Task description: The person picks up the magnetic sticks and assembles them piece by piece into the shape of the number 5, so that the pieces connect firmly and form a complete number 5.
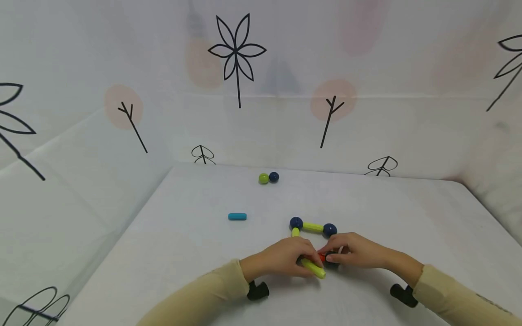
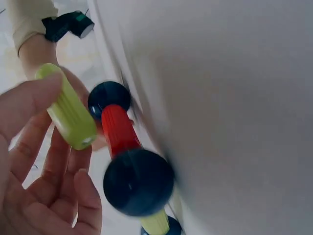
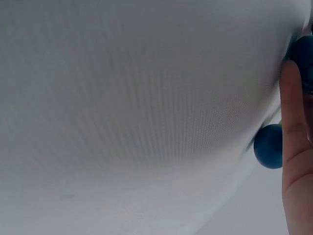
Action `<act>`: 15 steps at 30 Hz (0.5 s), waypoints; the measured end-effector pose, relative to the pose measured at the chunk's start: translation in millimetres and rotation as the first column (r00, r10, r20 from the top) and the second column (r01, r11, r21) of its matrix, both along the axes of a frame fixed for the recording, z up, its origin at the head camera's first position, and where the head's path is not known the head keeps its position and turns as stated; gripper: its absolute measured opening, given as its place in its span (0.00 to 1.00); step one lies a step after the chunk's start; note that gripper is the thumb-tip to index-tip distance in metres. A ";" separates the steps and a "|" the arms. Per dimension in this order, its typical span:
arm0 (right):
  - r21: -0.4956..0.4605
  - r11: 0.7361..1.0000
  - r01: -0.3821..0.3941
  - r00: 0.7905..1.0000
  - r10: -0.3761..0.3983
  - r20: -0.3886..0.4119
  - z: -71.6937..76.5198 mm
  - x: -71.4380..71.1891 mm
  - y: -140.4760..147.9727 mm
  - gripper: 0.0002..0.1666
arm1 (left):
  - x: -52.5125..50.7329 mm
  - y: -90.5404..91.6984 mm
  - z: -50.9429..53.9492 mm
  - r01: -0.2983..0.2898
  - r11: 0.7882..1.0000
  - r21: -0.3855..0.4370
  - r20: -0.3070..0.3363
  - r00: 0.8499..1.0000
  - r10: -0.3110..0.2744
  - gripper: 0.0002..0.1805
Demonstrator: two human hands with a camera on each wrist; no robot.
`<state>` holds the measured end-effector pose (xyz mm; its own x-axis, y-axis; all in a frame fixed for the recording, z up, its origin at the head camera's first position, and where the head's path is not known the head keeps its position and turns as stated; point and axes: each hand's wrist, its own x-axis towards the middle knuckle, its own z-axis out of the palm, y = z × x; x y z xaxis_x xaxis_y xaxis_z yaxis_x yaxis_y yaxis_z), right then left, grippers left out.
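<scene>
My left hand pinches a loose yellow-green rod between thumb and fingers; the left wrist view shows its grooved side and free end. Beside it, my right hand holds a dark blue ball at one end of a red rod. Another dark blue ball sits at the red rod's other end, mostly covered by the left hand in the head view. From there a second yellow-green rod runs back to a blue ball, which a further yellow-green rod links to another blue ball.
On the white table, a short light-blue rod lies left of the joined pieces. Farther back, a green ball and a dark blue ball sit side by side. A white patterned cloth rises behind the table.
</scene>
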<state>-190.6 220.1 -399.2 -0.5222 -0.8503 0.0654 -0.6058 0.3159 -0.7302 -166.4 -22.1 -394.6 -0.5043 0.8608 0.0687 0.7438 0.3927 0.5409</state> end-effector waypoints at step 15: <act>-0.015 1.000 0.007 1.000 -0.007 0.002 1.7 1.6 2.5 0.11 | -1.8 30.5 3.8 0.219 0.957 -0.189 -0.145 0.958 -0.248 0.12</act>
<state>-188.9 222.7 -397.5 -0.5285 -0.8454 0.0775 -0.6022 0.3090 -0.7361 -168.1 8.3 -390.8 -0.2815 0.9593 -0.0225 0.8991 0.2718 0.3430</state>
